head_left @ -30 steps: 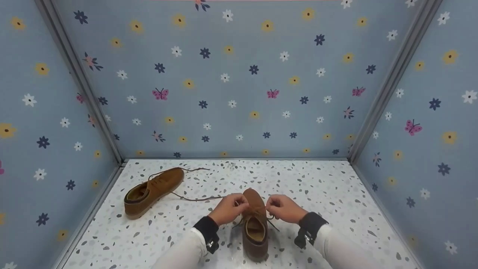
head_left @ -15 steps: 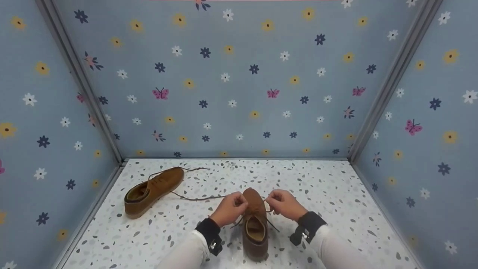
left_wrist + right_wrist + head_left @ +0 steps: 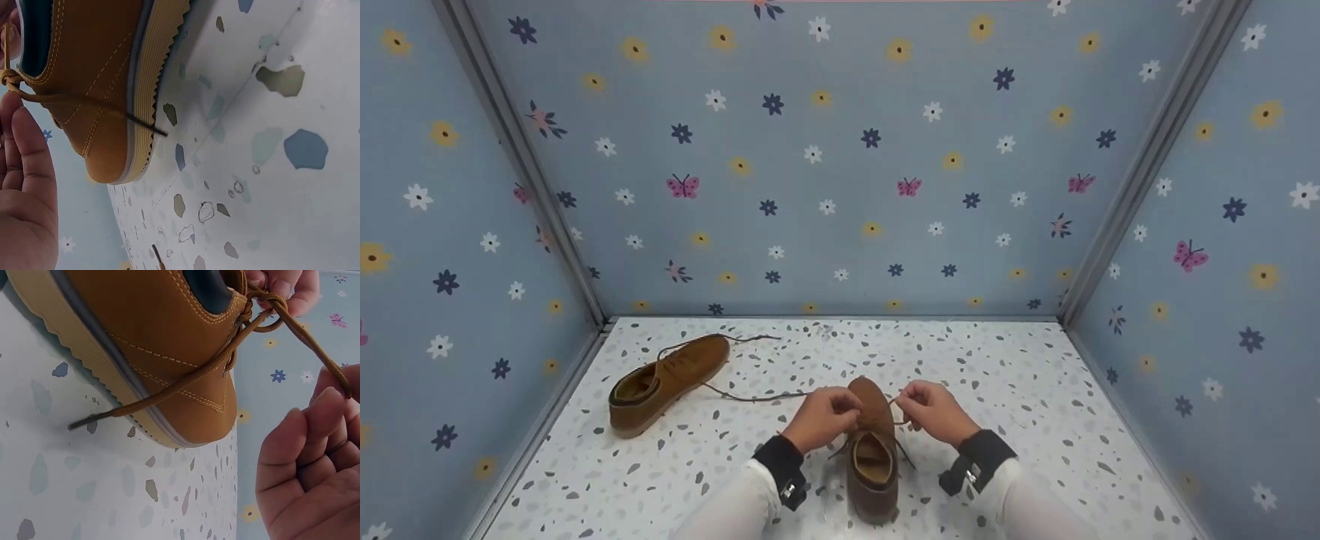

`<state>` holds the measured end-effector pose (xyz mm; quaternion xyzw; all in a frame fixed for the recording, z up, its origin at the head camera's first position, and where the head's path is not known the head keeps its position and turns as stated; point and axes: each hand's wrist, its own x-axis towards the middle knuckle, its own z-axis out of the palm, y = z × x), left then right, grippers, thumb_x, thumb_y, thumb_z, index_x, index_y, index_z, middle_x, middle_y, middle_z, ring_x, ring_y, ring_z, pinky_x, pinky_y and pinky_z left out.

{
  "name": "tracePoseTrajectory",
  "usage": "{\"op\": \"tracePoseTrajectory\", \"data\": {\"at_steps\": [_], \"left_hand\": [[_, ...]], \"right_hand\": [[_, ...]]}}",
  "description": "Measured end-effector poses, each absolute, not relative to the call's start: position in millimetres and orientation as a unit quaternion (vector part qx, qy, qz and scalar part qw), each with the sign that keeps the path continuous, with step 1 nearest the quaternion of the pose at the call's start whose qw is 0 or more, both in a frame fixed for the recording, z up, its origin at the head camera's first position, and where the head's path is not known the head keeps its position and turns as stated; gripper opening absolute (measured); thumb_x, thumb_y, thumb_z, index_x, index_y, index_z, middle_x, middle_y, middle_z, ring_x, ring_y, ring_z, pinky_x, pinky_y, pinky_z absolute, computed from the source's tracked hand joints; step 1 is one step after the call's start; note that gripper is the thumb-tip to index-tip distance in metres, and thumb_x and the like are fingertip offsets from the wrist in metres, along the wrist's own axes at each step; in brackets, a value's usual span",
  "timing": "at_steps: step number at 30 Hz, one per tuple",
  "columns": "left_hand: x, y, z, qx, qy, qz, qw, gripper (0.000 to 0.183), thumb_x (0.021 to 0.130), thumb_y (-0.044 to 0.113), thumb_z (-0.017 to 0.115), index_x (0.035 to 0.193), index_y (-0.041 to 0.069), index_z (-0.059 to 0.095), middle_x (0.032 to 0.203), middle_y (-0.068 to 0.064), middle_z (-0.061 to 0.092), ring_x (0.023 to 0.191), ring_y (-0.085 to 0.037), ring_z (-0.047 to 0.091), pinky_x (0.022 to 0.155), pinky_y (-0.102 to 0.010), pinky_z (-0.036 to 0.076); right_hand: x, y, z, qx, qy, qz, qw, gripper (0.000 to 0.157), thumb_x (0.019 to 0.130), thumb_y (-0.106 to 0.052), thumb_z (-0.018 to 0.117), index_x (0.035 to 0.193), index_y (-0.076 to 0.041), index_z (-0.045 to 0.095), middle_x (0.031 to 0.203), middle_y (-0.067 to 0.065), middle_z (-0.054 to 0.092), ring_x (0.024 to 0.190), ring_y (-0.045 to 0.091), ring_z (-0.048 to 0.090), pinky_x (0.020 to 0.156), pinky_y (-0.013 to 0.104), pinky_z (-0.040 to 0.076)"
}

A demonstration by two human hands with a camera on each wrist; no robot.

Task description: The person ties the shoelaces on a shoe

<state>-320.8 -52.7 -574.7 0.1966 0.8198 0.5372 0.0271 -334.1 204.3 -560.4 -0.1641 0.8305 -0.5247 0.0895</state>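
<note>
A brown lace-up shoe (image 3: 873, 499) stands between both hands, its toe pointing away from me. Over its tongue, the brown shoelace (image 3: 312, 346) forms a loose knot with loops, seen close up in the right wrist view. My left hand (image 3: 819, 420) pinches the lace at the knot; its fingertips are partly cut off in the left wrist view. To the right of the toe, my right hand (image 3: 936, 415) pinches a length of lace drawn out from the knot. Dark-tipped lace ends (image 3: 93, 421) hang down the shoe's sides.
A second brown shoe (image 3: 679, 384) lies at the left, turned diagonally. One of its loose laces (image 3: 754, 400) trails across the speckled white tabletop (image 3: 982, 360) toward my left hand. Blue flowered panels (image 3: 840, 150) enclose the back and sides.
My right hand has risen slightly away from me, and the lace it pinches shows more clearly beside the shoe. The left hand stays at the knot with small shifts. Both shoes keep their places.
</note>
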Motion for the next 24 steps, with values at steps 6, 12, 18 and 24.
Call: {"op": "tracePoseTrajectory", "data": {"at_steps": [6, 12, 18, 24], "left_hand": [[-324, -56, -573, 0.191, 0.836, 0.514, 0.019, 0.004, 0.094, 0.014, 0.077, 0.093, 0.01, 0.076, 0.087, -0.004, 0.076, 0.073, -0.007, 0.067, 0.068, -0.022, 0.056], [-323, -60, -574, 0.184, 0.858, 0.479, 0.004, 0.005, 0.095, 0.017, 0.075, 0.095, 0.012, 0.077, 0.084, 0.0, 0.075, 0.072, -0.003, 0.064, 0.069, -0.023, 0.055], [-322, -64, -573, 0.187, 0.875, 0.446, -0.004, 0.01, 0.097, 0.018, 0.073, 0.099, 0.011, 0.081, 0.089, 0.001, 0.077, 0.077, -0.005, 0.065, 0.072, -0.026, 0.056], [-323, -67, -574, 0.183, 0.88, 0.437, -0.01, 0.009, 0.098, 0.019, 0.072, 0.093, 0.017, 0.079, 0.085, 0.004, 0.074, 0.073, -0.004, 0.061, 0.069, -0.026, 0.052]], "right_hand": [[-332, 205, -562, -0.156, 0.837, -0.518, 0.083, 0.021, 0.104, -0.022, 0.064, 0.099, -0.002, 0.066, 0.081, 0.015, 0.068, 0.064, 0.012, 0.06, 0.061, 0.027, 0.052], [-331, 209, -566, -0.161, 0.862, -0.477, 0.054, 0.018, 0.105, -0.023, 0.063, 0.096, -0.008, 0.067, 0.078, 0.006, 0.068, 0.062, 0.01, 0.058, 0.058, 0.024, 0.049], [-329, 212, -568, -0.145, 0.889, -0.433, 0.02, 0.017, 0.103, -0.025, 0.066, 0.09, -0.014, 0.067, 0.078, 0.001, 0.069, 0.066, 0.01, 0.059, 0.059, 0.024, 0.048], [-329, 215, -569, -0.156, 0.9, -0.406, 0.005, 0.015, 0.102, -0.02, 0.066, 0.088, -0.015, 0.068, 0.076, -0.002, 0.07, 0.064, 0.008, 0.06, 0.058, 0.023, 0.046]]}}
